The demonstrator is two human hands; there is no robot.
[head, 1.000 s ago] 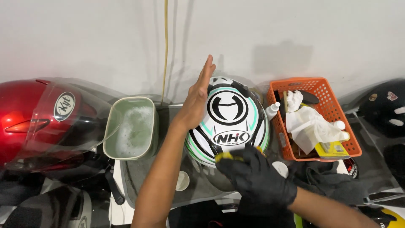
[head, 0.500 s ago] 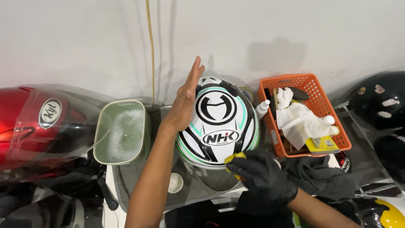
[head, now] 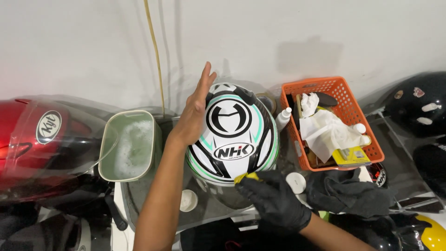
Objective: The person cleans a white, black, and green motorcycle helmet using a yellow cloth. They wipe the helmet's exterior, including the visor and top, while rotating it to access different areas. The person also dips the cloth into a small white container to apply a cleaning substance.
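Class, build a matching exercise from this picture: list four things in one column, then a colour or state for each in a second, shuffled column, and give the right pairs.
Things:
1. basket
2. tub
3. right hand
4. left hand

Colours or states:
A. bare, laid flat against the side of the white helmet
B. orange, holding white paper and small bottles
C. in a black glove, pressing a yellow piece to the helmet's lower edge
D. pale green, with foamy water inside

Pairs: 1-B, 2-D, 3-C, 4-A
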